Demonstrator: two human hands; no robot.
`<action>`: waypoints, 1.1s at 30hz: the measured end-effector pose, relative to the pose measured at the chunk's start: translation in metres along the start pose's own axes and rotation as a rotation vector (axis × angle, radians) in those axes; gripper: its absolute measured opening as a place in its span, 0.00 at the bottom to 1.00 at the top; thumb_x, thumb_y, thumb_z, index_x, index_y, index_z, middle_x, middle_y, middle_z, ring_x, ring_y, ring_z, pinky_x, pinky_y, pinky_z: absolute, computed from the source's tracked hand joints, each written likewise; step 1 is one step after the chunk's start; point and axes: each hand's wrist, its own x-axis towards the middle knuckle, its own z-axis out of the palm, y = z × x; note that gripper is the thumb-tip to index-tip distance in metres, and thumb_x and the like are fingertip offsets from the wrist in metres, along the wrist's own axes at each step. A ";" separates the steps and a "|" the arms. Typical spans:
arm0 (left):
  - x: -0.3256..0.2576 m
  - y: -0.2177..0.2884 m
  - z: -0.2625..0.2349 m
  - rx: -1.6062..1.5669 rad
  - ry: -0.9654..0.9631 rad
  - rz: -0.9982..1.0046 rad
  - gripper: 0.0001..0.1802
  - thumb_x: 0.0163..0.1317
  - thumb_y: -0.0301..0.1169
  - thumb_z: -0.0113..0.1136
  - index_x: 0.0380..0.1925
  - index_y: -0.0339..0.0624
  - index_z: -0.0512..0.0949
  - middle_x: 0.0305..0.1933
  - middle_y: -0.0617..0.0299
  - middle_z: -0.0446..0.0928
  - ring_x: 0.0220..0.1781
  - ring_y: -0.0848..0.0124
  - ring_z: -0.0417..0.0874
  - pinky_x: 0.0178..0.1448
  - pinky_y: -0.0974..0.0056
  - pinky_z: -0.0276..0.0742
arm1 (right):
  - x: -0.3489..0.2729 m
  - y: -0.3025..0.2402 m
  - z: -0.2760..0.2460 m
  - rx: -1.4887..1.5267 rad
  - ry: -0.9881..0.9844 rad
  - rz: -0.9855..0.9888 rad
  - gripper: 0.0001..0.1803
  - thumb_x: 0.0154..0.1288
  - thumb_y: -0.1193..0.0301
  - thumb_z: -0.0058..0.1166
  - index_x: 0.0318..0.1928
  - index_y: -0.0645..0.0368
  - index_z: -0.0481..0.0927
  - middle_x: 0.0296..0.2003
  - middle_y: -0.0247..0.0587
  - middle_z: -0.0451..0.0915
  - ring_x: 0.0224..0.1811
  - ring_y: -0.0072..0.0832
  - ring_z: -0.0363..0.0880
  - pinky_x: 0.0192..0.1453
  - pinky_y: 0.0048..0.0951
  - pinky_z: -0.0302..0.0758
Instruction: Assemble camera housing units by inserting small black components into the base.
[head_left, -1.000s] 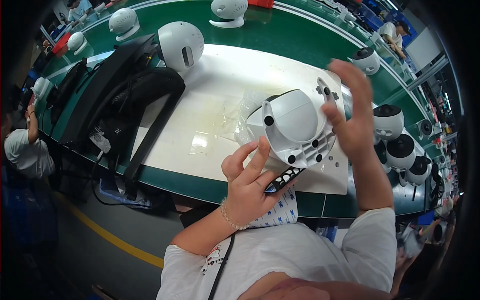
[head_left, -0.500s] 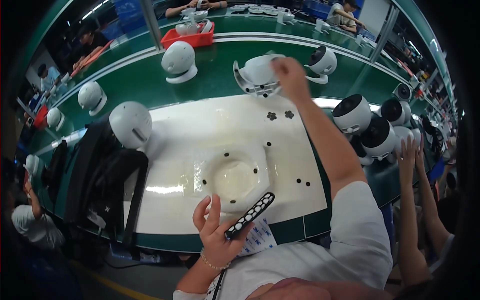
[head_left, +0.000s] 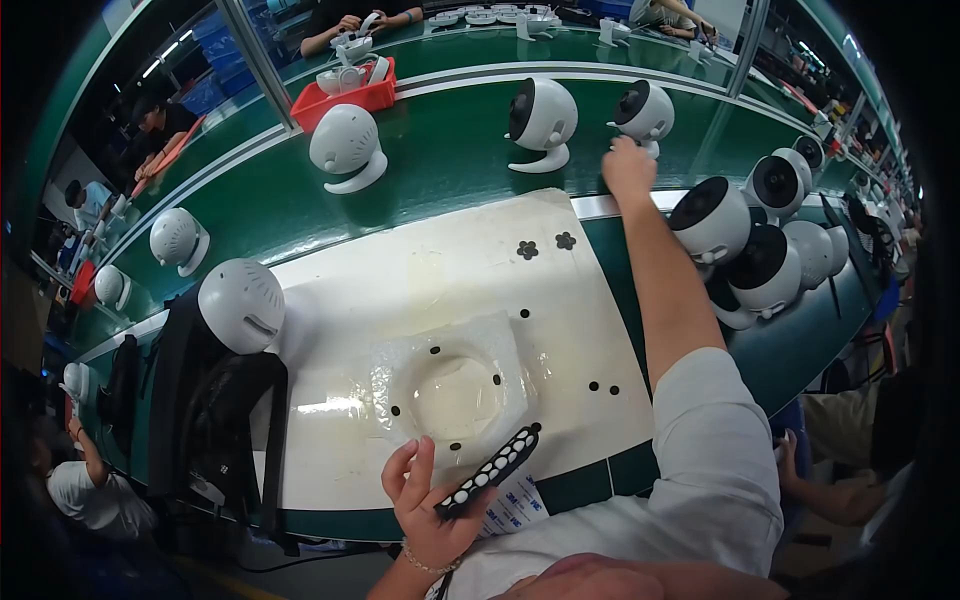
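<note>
My left hand [head_left: 432,515] grips a black strip [head_left: 488,472] with rows of white round spots, thumb and some fingers around it, two fingers raised. A white sheet with blue print [head_left: 515,508] shows beneath that hand. Stretched out far to the right, my right hand [head_left: 630,170] has curled fingers at the curved foot of a white round device with a black face [head_left: 645,108]; the hand covers most of the foot. To its left stands a similar white round device [head_left: 545,115], upright on its foot. Before me lies a translucent white foam ring [head_left: 378,375] with black dots on its rim.
A white board [head_left: 330,400] under the ring carries loose black dots and two flower-shaped black pieces [head_left: 527,250]. More white devices [head_left: 710,220] crowd the right side. A black bag [head_left: 190,420] lies left, beside another device [head_left: 242,305]. Beyond the green belt [head_left: 440,150] sits a red bin [head_left: 385,97].
My right hand has left the device at middle back, which was tilted and now stands upright, and moved right to the neighbouring device. My left hand still holds the strip. The view has shifted.
</note>
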 end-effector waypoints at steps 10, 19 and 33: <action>0.000 -0.001 0.000 -0.046 -0.009 -0.064 0.14 0.34 0.28 0.69 0.25 0.37 0.78 0.59 0.53 0.65 0.56 0.54 0.62 0.54 0.59 0.62 | -0.005 0.046 -0.002 0.040 0.058 -0.064 0.13 0.53 0.63 0.53 0.35 0.59 0.78 0.39 0.45 0.73 0.44 0.41 0.72 0.46 0.39 0.70; -0.005 0.008 0.004 -0.134 0.048 -0.191 0.12 0.40 0.28 0.66 0.16 0.32 0.73 0.58 0.48 0.65 0.57 0.52 0.61 0.59 0.54 0.55 | -0.039 0.006 -0.113 0.218 0.356 -0.226 0.09 0.57 0.64 0.47 0.26 0.55 0.75 0.28 0.37 0.75 0.35 0.36 0.75 0.35 0.37 0.72; -0.018 0.012 -0.008 -0.458 0.083 0.031 0.15 0.43 0.31 0.67 0.20 0.32 0.71 0.39 0.49 0.77 0.31 0.62 0.80 0.37 0.64 0.74 | -0.149 -0.118 -0.277 1.649 -0.858 -0.122 0.19 0.66 0.55 0.40 0.36 0.60 0.71 0.17 0.29 0.67 0.21 0.14 0.64 0.28 0.15 0.58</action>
